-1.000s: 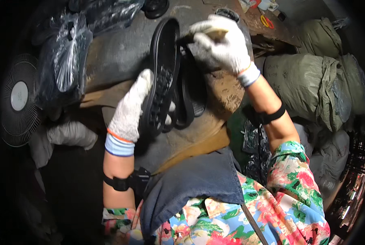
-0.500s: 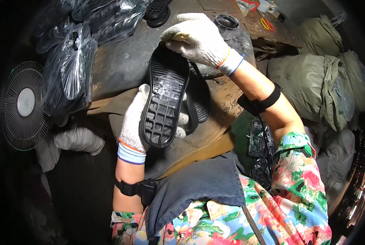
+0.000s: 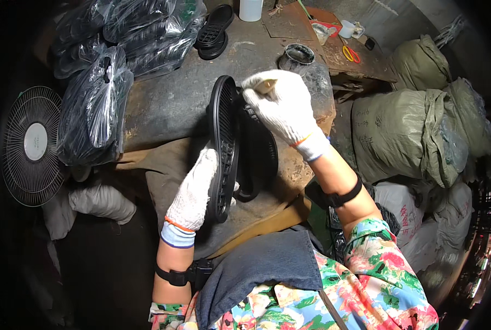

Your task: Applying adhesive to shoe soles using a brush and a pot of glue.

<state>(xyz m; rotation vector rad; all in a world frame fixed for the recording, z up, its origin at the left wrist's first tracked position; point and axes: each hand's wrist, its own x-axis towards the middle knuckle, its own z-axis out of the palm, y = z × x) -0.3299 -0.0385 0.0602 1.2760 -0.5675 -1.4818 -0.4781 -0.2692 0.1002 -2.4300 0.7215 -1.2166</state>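
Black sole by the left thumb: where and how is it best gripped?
Likely the lower half of the black sole, from the left, thumb along the rim: it is long and partly edge-on, its left rim toward the left hand, while the right hand is beside its top.

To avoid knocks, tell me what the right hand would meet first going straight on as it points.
Probably the upper end of the black sole held in the left hand, just left of the right hand. Depth is unclear; past it, the pair of soles further back lies roughly in line.
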